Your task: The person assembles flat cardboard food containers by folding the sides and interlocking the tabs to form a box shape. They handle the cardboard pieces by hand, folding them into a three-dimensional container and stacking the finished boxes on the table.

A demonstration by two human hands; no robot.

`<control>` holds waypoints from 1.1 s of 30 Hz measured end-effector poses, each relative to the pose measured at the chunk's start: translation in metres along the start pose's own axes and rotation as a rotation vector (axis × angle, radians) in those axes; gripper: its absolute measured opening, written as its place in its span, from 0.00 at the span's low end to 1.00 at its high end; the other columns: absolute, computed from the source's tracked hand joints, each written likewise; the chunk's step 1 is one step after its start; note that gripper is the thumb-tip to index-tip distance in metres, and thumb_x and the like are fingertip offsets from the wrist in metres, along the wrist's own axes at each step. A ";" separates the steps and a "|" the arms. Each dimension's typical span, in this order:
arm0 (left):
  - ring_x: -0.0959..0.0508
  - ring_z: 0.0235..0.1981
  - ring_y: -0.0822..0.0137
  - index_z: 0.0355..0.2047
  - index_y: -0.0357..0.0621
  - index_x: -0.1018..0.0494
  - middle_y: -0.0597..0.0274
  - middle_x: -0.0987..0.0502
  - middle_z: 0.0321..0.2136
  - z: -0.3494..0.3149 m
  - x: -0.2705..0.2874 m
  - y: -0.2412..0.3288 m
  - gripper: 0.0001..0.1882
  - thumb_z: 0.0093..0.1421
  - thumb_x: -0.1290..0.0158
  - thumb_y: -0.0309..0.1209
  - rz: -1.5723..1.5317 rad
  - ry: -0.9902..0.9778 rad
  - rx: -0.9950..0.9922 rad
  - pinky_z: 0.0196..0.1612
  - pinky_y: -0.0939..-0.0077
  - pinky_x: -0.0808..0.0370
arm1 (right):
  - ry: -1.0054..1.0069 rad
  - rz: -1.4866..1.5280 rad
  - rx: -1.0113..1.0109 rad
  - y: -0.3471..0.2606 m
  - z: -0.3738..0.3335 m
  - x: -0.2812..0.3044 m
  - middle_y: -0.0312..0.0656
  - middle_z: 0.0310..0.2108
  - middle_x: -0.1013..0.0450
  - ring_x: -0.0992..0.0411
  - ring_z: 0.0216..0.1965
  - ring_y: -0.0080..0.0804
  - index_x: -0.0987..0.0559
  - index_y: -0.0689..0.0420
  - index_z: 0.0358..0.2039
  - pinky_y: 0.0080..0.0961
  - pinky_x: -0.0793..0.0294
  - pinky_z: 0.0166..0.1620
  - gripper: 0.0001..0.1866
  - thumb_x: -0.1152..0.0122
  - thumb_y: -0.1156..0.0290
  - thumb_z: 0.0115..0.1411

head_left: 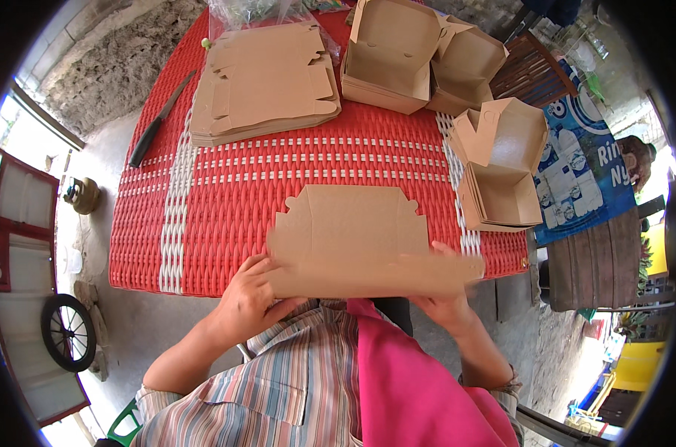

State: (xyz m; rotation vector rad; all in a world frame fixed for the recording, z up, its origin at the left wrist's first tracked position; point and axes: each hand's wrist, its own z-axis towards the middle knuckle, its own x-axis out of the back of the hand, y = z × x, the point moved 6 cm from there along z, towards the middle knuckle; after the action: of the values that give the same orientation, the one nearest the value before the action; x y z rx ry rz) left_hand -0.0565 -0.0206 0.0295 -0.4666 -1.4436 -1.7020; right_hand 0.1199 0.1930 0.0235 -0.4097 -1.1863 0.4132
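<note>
A brown cardboard box blank is between my two hands at the table's near edge, its near part folded up and blurred by motion. My left hand grips the blank's left side, thumb beneath and fingers at its edge. At the other end my right hand holds the right side, fingers partly hidden behind the cardboard. Beyond it lies a stack of flat box blanks. Folded open boxes stand at the far right: one nested stack, another beside it, and a nearer one.
The table has a red and white woven top. A knife with a black handle lies near its left edge. A clear plastic bag sits at the back. Right of the table are a blue printed banner and a wooden bench.
</note>
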 end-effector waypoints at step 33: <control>0.27 0.22 0.62 0.71 0.46 0.60 0.61 0.31 0.18 0.046 -0.010 -0.020 0.55 0.51 0.35 0.25 0.016 0.300 0.487 0.41 0.64 0.29 | 0.150 -0.345 -0.047 -0.042 0.047 -0.029 0.32 0.51 0.28 0.33 0.57 0.28 0.22 0.50 0.54 0.38 0.42 0.61 0.24 0.33 0.68 0.55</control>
State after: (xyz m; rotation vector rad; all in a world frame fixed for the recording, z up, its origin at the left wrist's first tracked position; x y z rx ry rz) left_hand -0.0765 0.0256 0.0219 0.0430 -1.5517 -1.2779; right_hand 0.0704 0.1461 0.0366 -0.2639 -1.0963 0.0550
